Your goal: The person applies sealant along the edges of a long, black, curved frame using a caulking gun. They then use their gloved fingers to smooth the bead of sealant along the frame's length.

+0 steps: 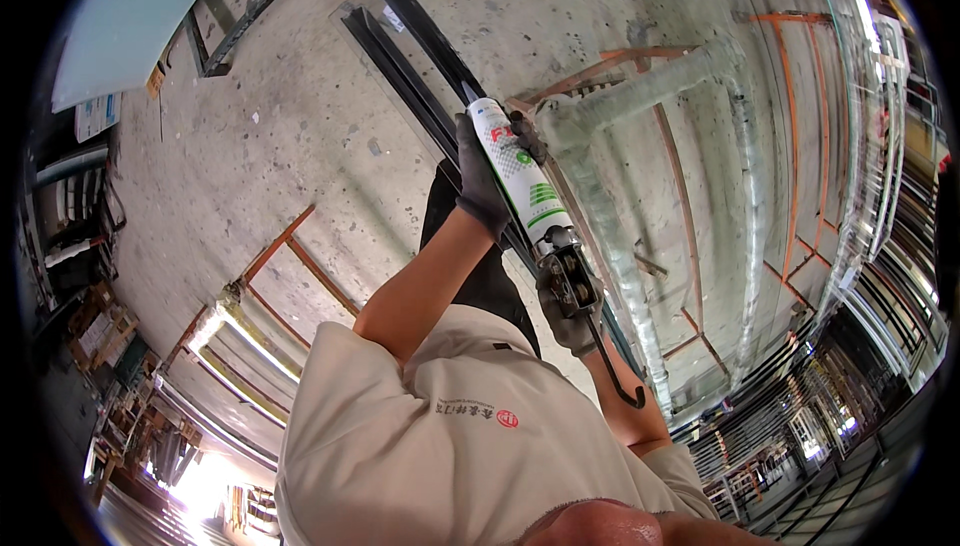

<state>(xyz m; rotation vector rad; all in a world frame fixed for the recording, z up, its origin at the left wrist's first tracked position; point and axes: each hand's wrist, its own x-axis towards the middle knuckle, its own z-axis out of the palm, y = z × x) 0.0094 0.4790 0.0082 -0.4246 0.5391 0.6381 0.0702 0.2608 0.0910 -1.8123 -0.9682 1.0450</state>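
A white sealant cartridge [518,174] with green and red markings lies in a caulking gun [568,271]. My left hand [478,174], in a dark grey glove, wraps round the front part of the cartridge, with fingertips showing on its far side. Gloved as well, my right hand [570,321] grips the gun at its handle end, from which a hooked black rod runs back towards me. The nozzle points at a long black frame bar [415,21]. Whether its tip touches the bar, I cannot tell.
Orange-brown metal racks [680,166] stand to the right, with clear plastic wrap [610,106] over their edges. A pale panel [150,16] rests on a dark stand at the upper left. Another rack [275,251] is at left. Long profiles [860,316] are stacked far right.
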